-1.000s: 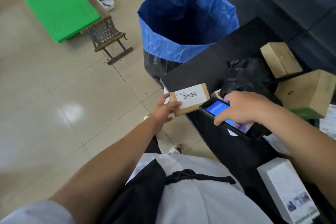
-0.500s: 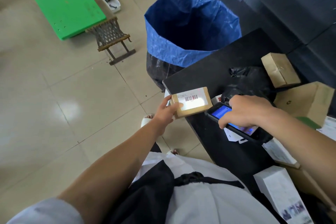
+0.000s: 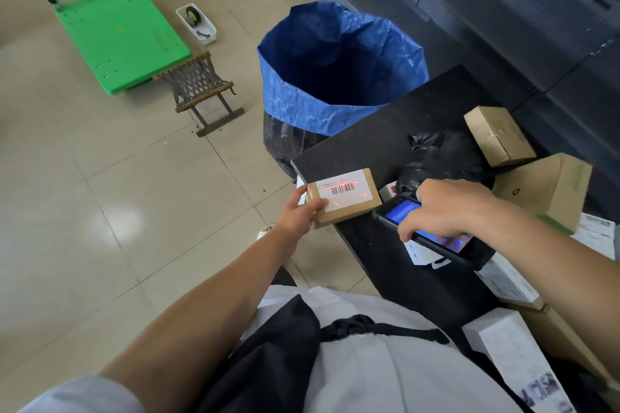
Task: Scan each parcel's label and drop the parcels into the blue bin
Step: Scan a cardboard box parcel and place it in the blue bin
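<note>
My left hand [image 3: 297, 216] pinches the near-left end of one small cardboard parcel [image 3: 344, 199], thumb on top, at the table's [image 3: 375, 131] near-left corner. Its long axis runs left to right, and the white label [image 3: 345, 189] faces up with the barcode and red scan marks on it. My right hand [image 3: 449, 208] curls over a black handheld scanner [image 3: 424, 231], its screen lit blue and its head aimed left at the parcel. The woven blue bin [image 3: 302, 107] stands open just beyond. Two more brown boxes [image 3: 498, 134] lie far right beside crumpled black plastic [image 3: 439, 157].
</note>
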{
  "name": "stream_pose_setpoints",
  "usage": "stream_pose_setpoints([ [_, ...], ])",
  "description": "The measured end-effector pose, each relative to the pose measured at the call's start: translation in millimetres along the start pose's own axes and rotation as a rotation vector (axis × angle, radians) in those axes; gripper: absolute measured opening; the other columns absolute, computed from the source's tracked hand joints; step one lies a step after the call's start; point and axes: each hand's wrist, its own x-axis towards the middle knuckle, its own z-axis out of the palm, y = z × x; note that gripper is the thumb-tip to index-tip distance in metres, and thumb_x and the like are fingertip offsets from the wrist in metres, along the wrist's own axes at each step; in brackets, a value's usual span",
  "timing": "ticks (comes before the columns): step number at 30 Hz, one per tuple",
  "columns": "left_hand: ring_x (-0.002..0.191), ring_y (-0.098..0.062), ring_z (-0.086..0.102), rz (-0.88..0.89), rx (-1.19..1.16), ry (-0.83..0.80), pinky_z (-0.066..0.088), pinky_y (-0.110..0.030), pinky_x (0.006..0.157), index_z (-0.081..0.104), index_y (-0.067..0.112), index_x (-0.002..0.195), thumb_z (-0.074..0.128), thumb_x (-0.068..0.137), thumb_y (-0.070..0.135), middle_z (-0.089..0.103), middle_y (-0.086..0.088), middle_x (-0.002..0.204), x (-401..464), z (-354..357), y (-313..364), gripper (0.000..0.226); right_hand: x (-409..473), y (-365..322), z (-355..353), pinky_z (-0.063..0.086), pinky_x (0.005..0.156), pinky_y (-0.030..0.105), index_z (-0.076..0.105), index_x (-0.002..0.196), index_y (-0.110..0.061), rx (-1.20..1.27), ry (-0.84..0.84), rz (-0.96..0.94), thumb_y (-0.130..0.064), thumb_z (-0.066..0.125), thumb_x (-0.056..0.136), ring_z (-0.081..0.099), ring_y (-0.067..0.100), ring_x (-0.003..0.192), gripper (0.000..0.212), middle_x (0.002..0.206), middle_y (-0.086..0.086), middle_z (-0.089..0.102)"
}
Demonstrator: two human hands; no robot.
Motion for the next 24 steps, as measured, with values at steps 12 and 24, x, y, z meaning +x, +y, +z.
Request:
stream_pose_setpoints([
  [12,0.127,-0.028,0.05,0.013,0.052,-0.022,0.04,-0.042,0.102,0.038,0.041,0.149,0.069,0.091,0.042,0.047,0.0,0.146,0,-2,2,0.066,-15,10,0,0.035,0.056,0.029,0.048,0.074,-0.021,-0.042,0.027,-0.005,-0.057,0.078,0.07,0.058,0.018,0.063,0.048,0.068,-0.002,0.065],
  [24,0.12,-0.025,0.054,0.017,-0.006,-0.005,0.043,-0.033,0.084,0.045,0.04,0.145,0.074,0.085,0.042,0.053,0.001,0.138,-14,-4,9,0.067,-22,11,11,0.044,0.056,0.027,0.049,0.076,-0.018,0.148,0.024,-0.007,-0.054,0.078,0.061,0.073,0.022,0.058,0.049,0.051,-0.004,0.061],
])
